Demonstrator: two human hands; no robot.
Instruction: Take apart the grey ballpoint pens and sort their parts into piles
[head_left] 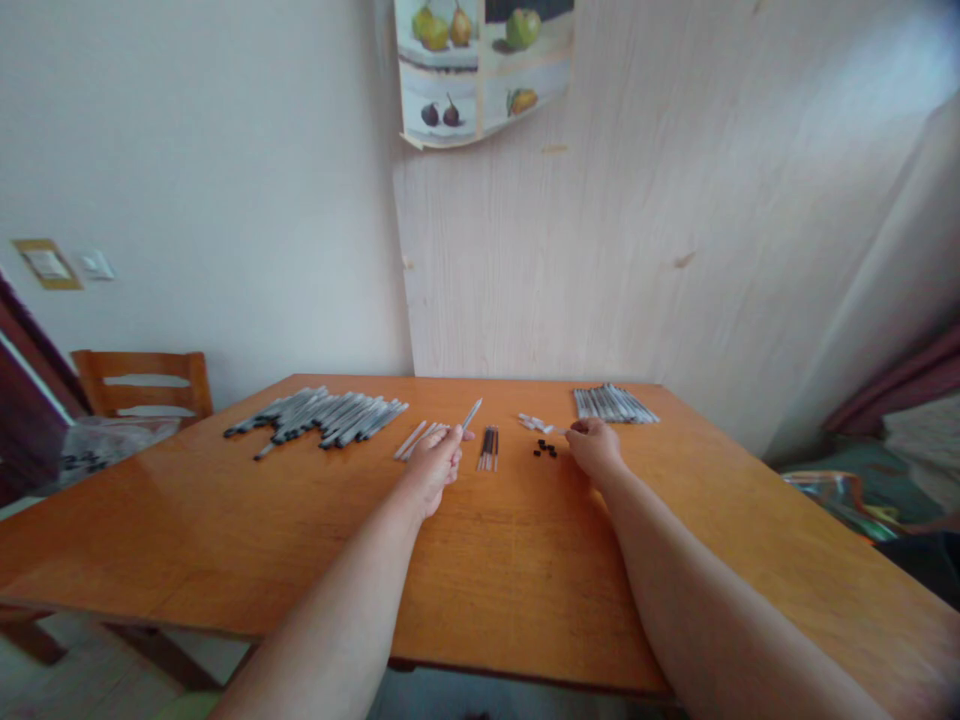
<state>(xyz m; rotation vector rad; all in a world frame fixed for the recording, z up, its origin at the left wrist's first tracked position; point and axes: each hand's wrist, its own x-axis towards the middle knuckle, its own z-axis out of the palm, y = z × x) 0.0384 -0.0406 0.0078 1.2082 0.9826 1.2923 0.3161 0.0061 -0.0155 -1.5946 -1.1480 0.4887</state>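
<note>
My left hand is closed around a slim pen barrel, its pointed end tilted up and away. Just beside that hand lie several clear pen tubes, partly covered by the fingers. Between my hands is a small row of dark ink refills. My right hand rests low at the tabletop with its fingers pinched together; a small whitish bit shows at the fingertips, too small to name. Close to it lie several small white pieces and several short black plugs.
A large pile of pens with black ends covers the wooden table's back left. A neat row of pens lies at the back right. Behind the table stands a wall; a wooden chair is off to the left.
</note>
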